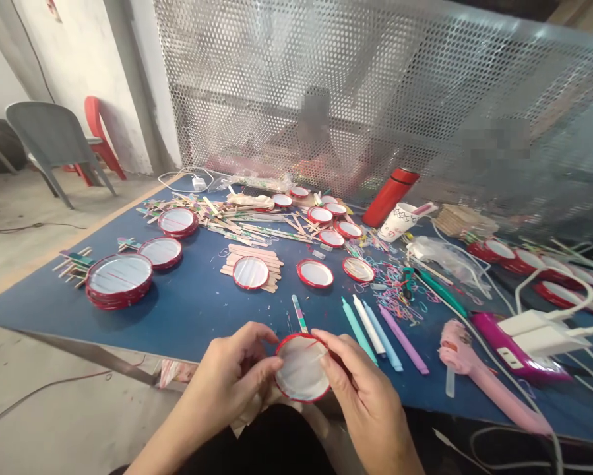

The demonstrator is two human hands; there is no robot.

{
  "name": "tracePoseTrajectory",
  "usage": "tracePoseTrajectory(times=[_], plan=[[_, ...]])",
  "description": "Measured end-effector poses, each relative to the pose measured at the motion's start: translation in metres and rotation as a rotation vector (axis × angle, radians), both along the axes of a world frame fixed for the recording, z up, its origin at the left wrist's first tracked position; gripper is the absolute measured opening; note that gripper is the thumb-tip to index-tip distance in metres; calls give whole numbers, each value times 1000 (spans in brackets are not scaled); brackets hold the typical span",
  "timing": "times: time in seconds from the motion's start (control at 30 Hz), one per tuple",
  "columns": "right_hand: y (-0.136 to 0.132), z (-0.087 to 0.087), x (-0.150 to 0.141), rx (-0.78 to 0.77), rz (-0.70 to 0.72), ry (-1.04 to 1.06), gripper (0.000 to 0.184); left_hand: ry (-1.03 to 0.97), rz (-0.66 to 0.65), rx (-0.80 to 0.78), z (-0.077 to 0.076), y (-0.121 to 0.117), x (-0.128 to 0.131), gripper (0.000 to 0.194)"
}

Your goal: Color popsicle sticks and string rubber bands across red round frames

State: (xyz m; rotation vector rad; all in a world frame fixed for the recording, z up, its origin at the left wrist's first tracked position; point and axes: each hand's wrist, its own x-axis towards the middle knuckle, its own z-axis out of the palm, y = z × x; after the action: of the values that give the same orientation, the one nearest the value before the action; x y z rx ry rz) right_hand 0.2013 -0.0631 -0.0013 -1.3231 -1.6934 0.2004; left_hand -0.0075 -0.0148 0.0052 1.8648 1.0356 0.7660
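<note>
1. Big blue table [128,316] fills most of the shot, with a perforated metal screen [286,86] along its far edge. Someone's behind the screen [316,125], but it's all blurry. Off past the table's left corner there's a grey chair [53,132] and a red chair [101,132].
2. Both hands are up at the near edge of the table, close together and holding the red-rimmed disc [301,368] between them. The left hand [231,376] pinches it from the left side, and the right hand [360,389] has its fingers curled over the rim on the right. Neither hand is spread wide. A thin red thread runs across the disc's pale face.
3. Other discs [161,252] are all over the left and middle of the table, some in a stack [119,280] near the left edge. More sit near the right edge.
4. Craft sticks [251,260] are heaped toward the far edge, with a few under one disc.
5. Right side of the table has a pink glue gun [479,373], a magenta power bank [516,349] and a white charger [543,333].
6. By the far edge there's a red flask [390,196] next to a paper cup [395,221].
7. Pastel pens [375,336] lie just beyond the right hand, beside a scatter of tiny rubber bands [395,284].
</note>
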Motion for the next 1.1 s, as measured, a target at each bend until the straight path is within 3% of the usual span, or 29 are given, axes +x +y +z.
tracePoseTrajectory(times=[0.1,0.27,0.43,0.63,0.97,1.1], plan=[[1,4,1,-49,39,5,21,76,-37,-133,6,1,4,15],[-5,1,5,-135,47,171,20,131,67,-159,10,0,8,20],[-10,-6,3,-4,-69,139,8,136,70,-156,12,2,9,23],[-2,-8,-8,188,-67,16,13,122,55,-146,6,1,7,22],[-3,-17,-16,140,-60,111,13,104,21,-99,5,-1,7,22],[-5,-16,-15,120,-28,95,12,-13,-10,-29,1,-1,2,21]])
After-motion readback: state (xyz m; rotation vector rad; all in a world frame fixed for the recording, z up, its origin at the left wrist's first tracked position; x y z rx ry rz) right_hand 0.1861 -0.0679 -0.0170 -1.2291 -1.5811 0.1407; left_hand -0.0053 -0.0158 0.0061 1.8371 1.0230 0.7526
